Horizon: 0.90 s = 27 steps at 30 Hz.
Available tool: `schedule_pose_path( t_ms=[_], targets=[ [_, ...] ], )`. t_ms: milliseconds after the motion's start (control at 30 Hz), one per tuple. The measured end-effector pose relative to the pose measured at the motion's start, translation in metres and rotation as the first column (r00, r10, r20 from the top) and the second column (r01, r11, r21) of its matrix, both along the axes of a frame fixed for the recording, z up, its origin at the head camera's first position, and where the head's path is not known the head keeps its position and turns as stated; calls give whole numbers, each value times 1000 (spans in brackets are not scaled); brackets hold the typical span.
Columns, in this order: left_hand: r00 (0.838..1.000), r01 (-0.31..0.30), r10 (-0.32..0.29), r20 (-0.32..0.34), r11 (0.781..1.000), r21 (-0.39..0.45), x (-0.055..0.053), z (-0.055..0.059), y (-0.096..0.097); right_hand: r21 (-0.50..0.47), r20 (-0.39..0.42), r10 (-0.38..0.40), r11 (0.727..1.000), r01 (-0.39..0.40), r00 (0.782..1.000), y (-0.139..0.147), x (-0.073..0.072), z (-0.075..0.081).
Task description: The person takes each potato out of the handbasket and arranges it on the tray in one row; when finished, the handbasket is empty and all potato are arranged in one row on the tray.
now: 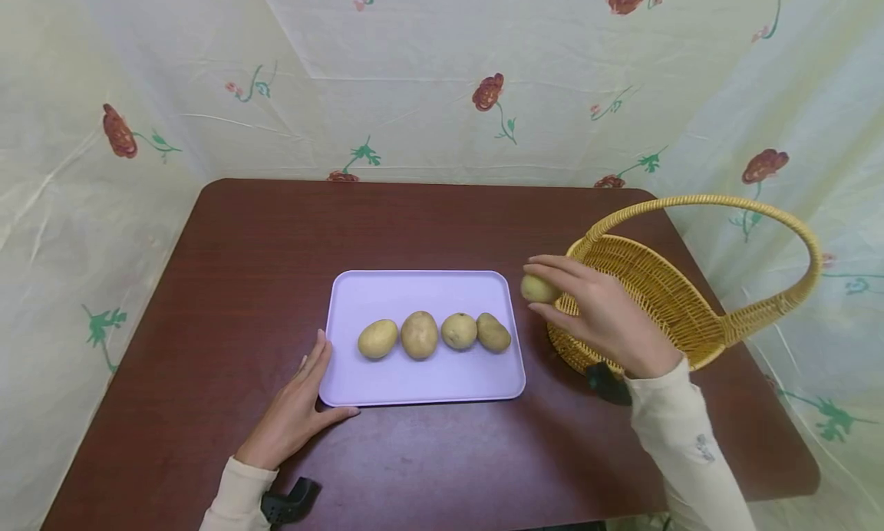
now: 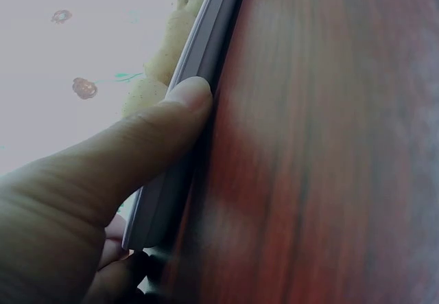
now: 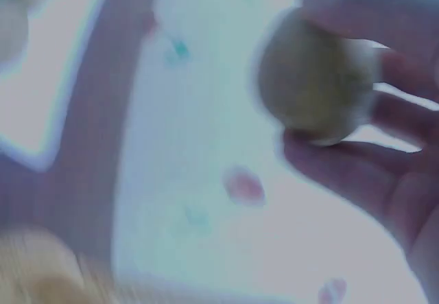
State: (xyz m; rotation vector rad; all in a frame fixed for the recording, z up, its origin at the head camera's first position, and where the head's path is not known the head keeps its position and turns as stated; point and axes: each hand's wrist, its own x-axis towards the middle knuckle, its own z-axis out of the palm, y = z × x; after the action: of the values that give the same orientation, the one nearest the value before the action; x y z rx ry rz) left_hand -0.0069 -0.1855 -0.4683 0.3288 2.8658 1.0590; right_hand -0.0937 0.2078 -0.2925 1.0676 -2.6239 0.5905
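Note:
A lilac tray [image 1: 421,385] lies in the middle of the brown table [image 1: 242,239], with several potatoes [image 1: 419,334] in a row on it. My right hand [image 1: 601,308] holds one more potato [image 1: 538,288] in its fingertips, in the air between the tray's right edge and a wicker basket [image 1: 656,293]. The right wrist view shows that potato [image 3: 312,77] pinched between fingers and thumb. My left hand [image 1: 297,408] rests flat on the table against the tray's left front corner; its thumb [image 2: 137,139] presses the tray's rim [image 2: 199,64].
The wicker basket stands tilted at the table's right side, its tall hoop handle [image 1: 773,216] arching to the right. Flowered plastic sheeting [image 1: 442,78] walls the table on three sides. Bare tabletop lies behind and in front of the tray.

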Motion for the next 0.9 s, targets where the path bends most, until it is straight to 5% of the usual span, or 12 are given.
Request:
schedule_pose_path(
  t_ms=[200,400,667,900],
  targets=[
    [1000,1,-1,-19,1000,-8,0,-1,1,-99,-55,262,959,-267,963,-71,-13,-28],
    [999,3,-3,-32,1000,3,-1,0,1,-46,1,436,899,-435,900,-137,-22,-55],
    [998,17,-17,-55,1000,0,-1,-1,-1,73,168,513,845,-530,842,-200,-27,-86],
    [995,39,-38,-89,999,9,-2,-2,-1,129,193,508,835,-535,839,-219,-33,-103]
  ],
)
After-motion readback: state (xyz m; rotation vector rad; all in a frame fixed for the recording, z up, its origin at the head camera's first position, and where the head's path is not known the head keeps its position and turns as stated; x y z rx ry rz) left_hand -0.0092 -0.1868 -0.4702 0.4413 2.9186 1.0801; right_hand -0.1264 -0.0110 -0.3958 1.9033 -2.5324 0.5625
